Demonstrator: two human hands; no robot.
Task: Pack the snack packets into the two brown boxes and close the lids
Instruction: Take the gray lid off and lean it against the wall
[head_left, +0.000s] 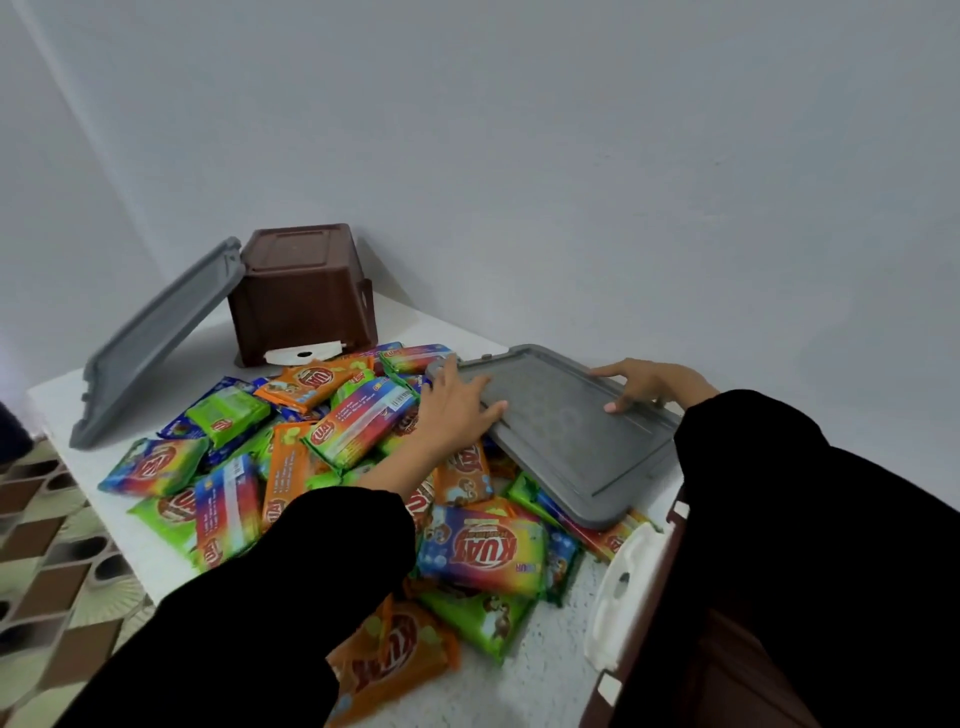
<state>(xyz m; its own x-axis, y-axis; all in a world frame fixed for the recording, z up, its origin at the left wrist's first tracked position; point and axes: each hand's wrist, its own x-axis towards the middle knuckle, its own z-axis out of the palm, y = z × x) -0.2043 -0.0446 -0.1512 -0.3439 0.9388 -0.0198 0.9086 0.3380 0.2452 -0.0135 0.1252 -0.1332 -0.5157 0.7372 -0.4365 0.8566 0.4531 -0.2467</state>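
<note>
Behind the snack packets heaped on the worktop, a grey lid leaned on an upturned brown box, while over the heap's right side our left hand lay spread on a second lid, our right hand pinched its far edge, and another brown box stood beside the heap.

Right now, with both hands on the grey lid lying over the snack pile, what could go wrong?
1. The near lid rests tilted on loose packets. Pulling it away may drag some of them toward the edge of the table.
2. The far lid only leans against the brown box at the table's left edge. A knock could send it off.
3. That box is upside down, so it likely needs turning before anything goes in.
</note>
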